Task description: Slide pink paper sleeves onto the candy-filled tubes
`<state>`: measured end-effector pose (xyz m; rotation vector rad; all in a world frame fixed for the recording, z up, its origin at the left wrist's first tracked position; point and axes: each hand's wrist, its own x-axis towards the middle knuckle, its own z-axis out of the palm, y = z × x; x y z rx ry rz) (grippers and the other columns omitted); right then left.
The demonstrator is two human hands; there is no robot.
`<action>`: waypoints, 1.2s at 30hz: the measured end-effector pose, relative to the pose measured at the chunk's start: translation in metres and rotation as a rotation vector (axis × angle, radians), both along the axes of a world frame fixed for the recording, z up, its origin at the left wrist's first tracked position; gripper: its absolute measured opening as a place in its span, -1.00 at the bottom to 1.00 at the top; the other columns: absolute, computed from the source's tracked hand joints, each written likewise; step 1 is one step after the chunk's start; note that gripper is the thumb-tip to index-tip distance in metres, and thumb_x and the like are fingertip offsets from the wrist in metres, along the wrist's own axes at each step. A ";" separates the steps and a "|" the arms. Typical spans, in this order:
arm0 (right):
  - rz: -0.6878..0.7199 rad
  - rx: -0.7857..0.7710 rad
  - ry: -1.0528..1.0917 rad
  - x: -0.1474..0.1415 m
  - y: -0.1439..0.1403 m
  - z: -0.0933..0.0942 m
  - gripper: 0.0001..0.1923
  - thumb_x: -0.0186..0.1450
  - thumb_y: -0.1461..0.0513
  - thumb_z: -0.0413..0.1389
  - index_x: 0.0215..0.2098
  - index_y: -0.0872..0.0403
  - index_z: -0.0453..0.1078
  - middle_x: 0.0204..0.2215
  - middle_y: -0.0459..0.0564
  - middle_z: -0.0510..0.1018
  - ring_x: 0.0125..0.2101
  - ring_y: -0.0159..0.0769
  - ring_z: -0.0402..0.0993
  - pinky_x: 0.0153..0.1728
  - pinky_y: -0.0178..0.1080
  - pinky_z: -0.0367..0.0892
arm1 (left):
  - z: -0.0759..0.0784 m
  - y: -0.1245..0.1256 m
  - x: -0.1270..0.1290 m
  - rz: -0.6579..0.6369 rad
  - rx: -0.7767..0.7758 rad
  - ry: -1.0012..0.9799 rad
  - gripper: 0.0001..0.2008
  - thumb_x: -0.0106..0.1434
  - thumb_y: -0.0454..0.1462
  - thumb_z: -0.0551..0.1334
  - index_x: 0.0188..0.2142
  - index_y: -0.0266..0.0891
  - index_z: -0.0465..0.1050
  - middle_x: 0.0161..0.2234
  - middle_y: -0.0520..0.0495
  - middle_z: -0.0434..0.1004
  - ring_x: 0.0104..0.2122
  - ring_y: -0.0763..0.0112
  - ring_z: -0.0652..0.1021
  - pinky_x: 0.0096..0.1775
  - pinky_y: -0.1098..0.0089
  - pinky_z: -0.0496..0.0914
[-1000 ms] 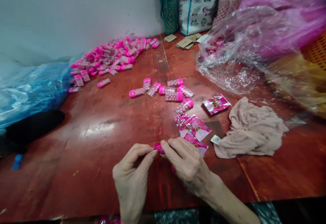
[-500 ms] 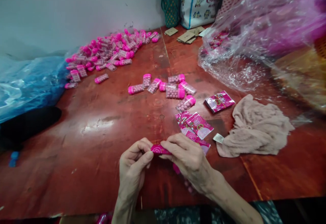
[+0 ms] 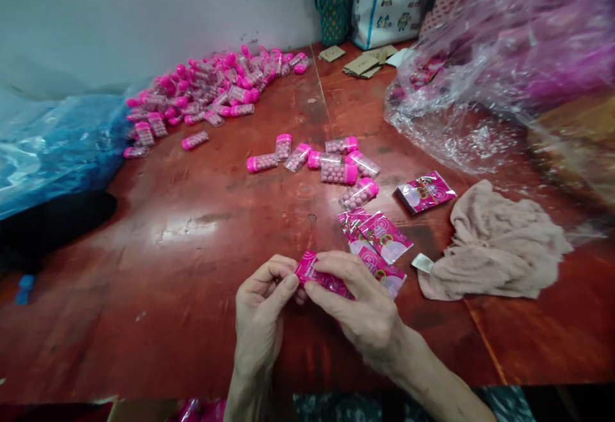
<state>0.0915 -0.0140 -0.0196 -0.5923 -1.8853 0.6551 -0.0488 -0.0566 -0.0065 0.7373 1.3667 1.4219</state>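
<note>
A pink printed plastic sleeve (image 3: 307, 267) is stretched between my two hands near the table's front. My left hand (image 3: 263, 303) pinches its left edge between thumb and fingertips. My right hand (image 3: 365, 297) grips the other end, with the fingers above and the thumb below. Parts of the sleeve are covered by my fingers. Just beyond my right hand lie several flat pink sleeves (image 3: 384, 236), fanned over one another. Several clear bottles of pink beads with pink caps (image 3: 336, 171) lie on their sides farther back.
A large heap of capped bottles (image 3: 206, 92) lies by the wall on the red table (image 3: 182, 294). A stack of pink sleeves (image 3: 426, 193) and a beige cloth (image 3: 504, 243) sit at the right. Clear plastic wrap (image 3: 446, 127) is behind them; a blue bag (image 3: 57, 153) is at the left.
The sleeve has turned so more of its printed face shows. The bottle seen under my right hand earlier is hidden now. The view has shifted slightly.
</note>
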 end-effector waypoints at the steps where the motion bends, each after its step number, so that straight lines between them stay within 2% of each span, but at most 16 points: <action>1: 0.003 -0.045 0.013 0.000 0.000 0.000 -0.84 0.23 0.36 0.11 -0.21 0.13 0.45 -0.19 0.11 0.48 -0.07 -0.18 0.36 -0.08 -0.12 0.37 | 0.001 0.000 0.000 0.003 -0.013 -0.019 -0.88 0.10 -0.38 0.24 -0.55 -0.30 0.38 -0.42 0.01 0.34 -0.52 0.54 0.37 -0.47 0.50 0.27; 5: -0.077 -0.342 0.007 -0.001 -0.002 -0.001 -0.63 0.18 0.15 0.19 -0.08 0.14 0.39 -0.15 0.16 0.45 -0.11 -0.13 0.39 -0.12 -0.10 0.37 | -0.002 -0.003 0.005 0.038 0.009 -0.014 -0.87 0.10 -0.37 0.24 -0.56 -0.30 0.37 -0.41 0.00 0.33 -0.53 0.54 0.36 -0.46 0.50 0.27; 7: -0.106 -0.513 -0.014 0.000 -0.001 0.000 -0.68 0.20 0.18 0.17 -0.10 0.11 0.39 -0.22 0.10 0.49 -0.22 -0.18 0.44 -0.22 -0.16 0.40 | -0.004 -0.005 0.008 0.074 0.065 0.049 -0.88 0.10 -0.38 0.25 -0.56 -0.29 0.38 -0.38 -0.01 0.32 -0.50 0.52 0.38 -0.43 0.49 0.29; 11: 0.030 -0.842 -0.012 0.001 0.001 0.007 -0.83 0.19 0.16 0.17 -0.26 0.04 0.45 -0.49 -0.10 0.51 -0.49 -0.34 0.44 -0.50 -0.34 0.36 | -0.008 -0.008 0.008 0.140 0.154 0.144 -0.90 0.07 -0.40 0.26 -0.55 -0.29 0.40 -0.34 -0.02 0.31 -0.48 0.51 0.40 -0.42 0.48 0.31; 14: 0.079 -0.935 0.021 0.002 0.002 0.010 -0.83 0.19 0.14 0.17 -0.28 0.03 0.44 -0.52 -0.15 0.48 -0.55 -0.40 0.40 -0.58 -0.39 0.31 | -0.010 -0.009 0.005 0.099 0.178 0.101 -0.91 0.08 -0.41 0.25 -0.53 -0.28 0.41 -0.34 -0.01 0.31 -0.51 0.53 0.39 -0.45 0.47 0.33; 17: 0.017 -0.781 0.020 0.002 0.001 0.007 -0.88 0.19 0.21 0.18 -0.28 0.03 0.42 -0.46 -0.13 0.48 -0.48 -0.38 0.42 -0.47 -0.35 0.33 | -0.012 -0.007 0.005 0.099 0.211 0.120 -0.93 0.09 -0.42 0.24 -0.47 -0.26 0.45 -0.31 -0.03 0.36 -0.48 0.50 0.43 -0.44 0.47 0.35; 21: -0.030 -0.408 0.008 -0.001 -0.002 -0.003 -0.84 0.23 0.35 0.11 -0.20 0.08 0.38 -0.37 -0.02 0.49 -0.35 -0.31 0.43 -0.33 -0.29 0.36 | -0.011 -0.002 0.010 0.158 0.230 0.270 -0.83 0.05 -0.45 0.28 -0.35 -0.22 0.49 -0.29 -0.05 0.44 -0.27 0.36 0.46 -0.29 0.43 0.38; 25: -0.111 -0.147 -0.080 -0.001 -0.003 -0.010 -0.78 0.25 0.41 0.06 -0.13 0.17 0.36 -0.35 0.09 0.48 -0.32 -0.25 0.41 -0.32 -0.24 0.37 | -0.003 0.001 0.019 0.262 0.199 0.505 -0.82 0.05 -0.47 0.28 -0.39 -0.18 0.53 -0.38 0.01 0.47 -0.33 0.41 0.46 -0.27 0.42 0.36; 28: -0.146 -0.053 -0.153 0.000 -0.003 -0.011 -0.77 0.26 0.42 0.05 -0.11 0.20 0.36 -0.36 0.11 0.48 -0.33 -0.25 0.40 -0.34 -0.23 0.36 | 0.000 0.000 0.021 0.278 0.205 0.637 -0.79 0.05 -0.49 0.28 -0.42 -0.14 0.56 -0.42 0.06 0.49 -0.38 0.43 0.47 -0.29 0.42 0.35; 32: -0.166 0.036 -0.181 0.002 -0.002 -0.012 -0.76 0.26 0.42 0.04 -0.09 0.21 0.35 -0.37 0.11 0.47 -0.34 -0.25 0.39 -0.34 -0.21 0.36 | -0.005 -0.003 0.012 0.236 0.257 0.688 -0.79 0.04 -0.50 0.28 -0.42 -0.17 0.53 -0.45 0.07 0.47 -0.43 0.46 0.45 -0.36 0.44 0.33; 36: -0.146 0.063 -0.155 0.003 -0.001 -0.013 -0.76 0.25 0.44 0.05 -0.10 0.23 0.36 -0.37 0.13 0.47 -0.32 -0.22 0.38 -0.34 -0.19 0.36 | -0.005 -0.004 -0.002 0.037 0.197 0.534 -0.87 0.09 -0.47 0.24 -0.45 -0.22 0.45 -0.47 0.04 0.41 -0.44 0.45 0.42 -0.40 0.43 0.29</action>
